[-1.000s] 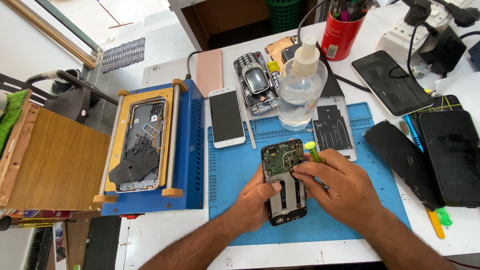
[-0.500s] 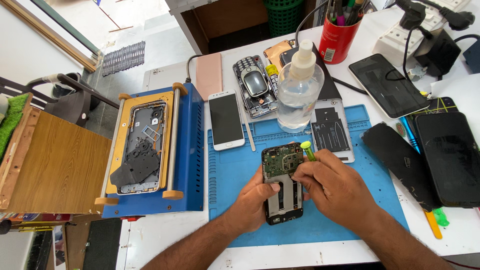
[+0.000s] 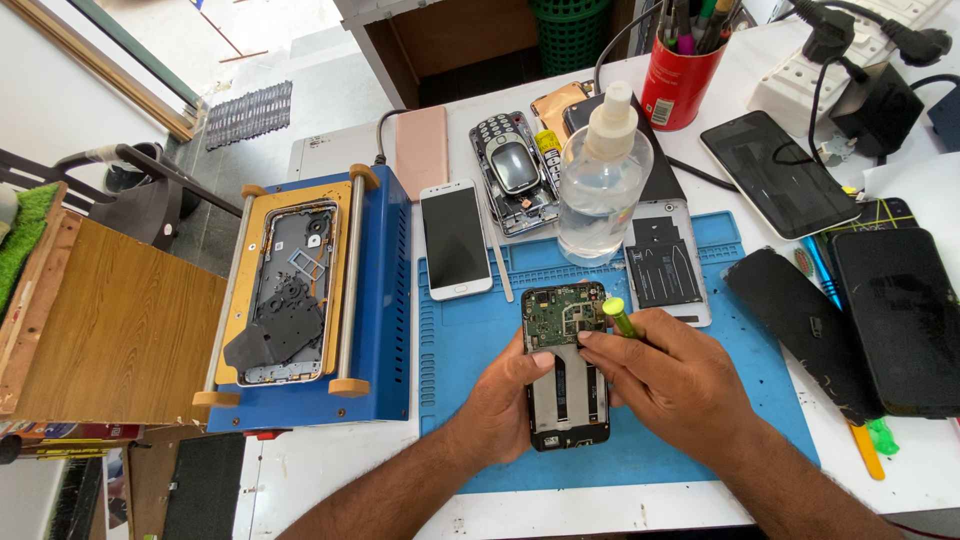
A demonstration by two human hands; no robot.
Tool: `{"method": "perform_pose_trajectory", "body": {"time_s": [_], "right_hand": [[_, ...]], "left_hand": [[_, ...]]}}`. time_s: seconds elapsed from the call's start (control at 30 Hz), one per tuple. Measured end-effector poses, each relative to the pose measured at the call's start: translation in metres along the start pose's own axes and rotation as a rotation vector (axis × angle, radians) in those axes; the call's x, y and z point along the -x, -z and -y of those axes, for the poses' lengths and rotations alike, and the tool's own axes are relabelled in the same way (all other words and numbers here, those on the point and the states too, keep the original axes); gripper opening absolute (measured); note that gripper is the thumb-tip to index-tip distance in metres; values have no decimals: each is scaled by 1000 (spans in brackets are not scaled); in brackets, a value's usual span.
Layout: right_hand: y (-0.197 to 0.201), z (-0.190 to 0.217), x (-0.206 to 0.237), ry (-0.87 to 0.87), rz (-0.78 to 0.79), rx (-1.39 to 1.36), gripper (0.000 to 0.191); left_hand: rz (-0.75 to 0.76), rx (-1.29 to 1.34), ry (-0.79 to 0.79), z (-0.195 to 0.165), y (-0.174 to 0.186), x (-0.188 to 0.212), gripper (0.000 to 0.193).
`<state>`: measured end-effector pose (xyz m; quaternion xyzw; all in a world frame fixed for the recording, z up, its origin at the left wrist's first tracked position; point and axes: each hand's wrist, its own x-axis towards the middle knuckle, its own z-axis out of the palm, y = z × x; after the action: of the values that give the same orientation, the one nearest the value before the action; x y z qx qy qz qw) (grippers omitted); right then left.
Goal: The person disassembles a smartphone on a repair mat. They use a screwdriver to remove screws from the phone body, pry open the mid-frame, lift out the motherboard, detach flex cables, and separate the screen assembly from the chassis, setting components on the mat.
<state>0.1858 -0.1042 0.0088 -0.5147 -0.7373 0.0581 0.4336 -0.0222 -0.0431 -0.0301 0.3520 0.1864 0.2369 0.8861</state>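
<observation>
Hands had drifted a little down the blue ribbed silicone work mat point(image 3: 460, 400) over the last second, and the opened black smartphone with its bare green circuit board point(image 3: 565, 368) had come with them, so the work stayed on the same spot of the board rather than shifting to another part. My left hand point(image 3: 505, 395) was curled round the phone's left edge, fingers point(image 3: 540, 358) pressed together against the frame with the thumb laid over the silver middle plate, steadying it flat on the mat. My right hand point(image 3: 675, 380) pinched a slim tool with a yellow-green handle point(image 3: 620, 318) between thumb and forefinger, the other fingers folded close; its working tip was hidden under my fingers, so I could not tell exactly where it met the board. Just beyond the phone stood a clear plastic spray bottle with a white nozzle point(image 3: 600, 185), with a white smartphone lying face up point(image 3: 455, 240) to its left, and a blue screen-separator machine holding a stripped phone frame point(image 3: 300, 300) sat further left on the white counter point(image 3: 340, 480).
</observation>
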Motion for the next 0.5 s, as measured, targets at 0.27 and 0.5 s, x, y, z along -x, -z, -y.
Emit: {"method": "perform_pose_trajectory", "body": {"time_s": [0.27, 0.5], "right_hand": [[1, 3, 1, -2, 89, -40, 15], [5, 2, 3, -9, 191, -144, 7]], "left_hand": [[-208, 102, 52, -1, -1, -5, 70], [-31, 80, -76, -16, -11, -3, 76]]}}
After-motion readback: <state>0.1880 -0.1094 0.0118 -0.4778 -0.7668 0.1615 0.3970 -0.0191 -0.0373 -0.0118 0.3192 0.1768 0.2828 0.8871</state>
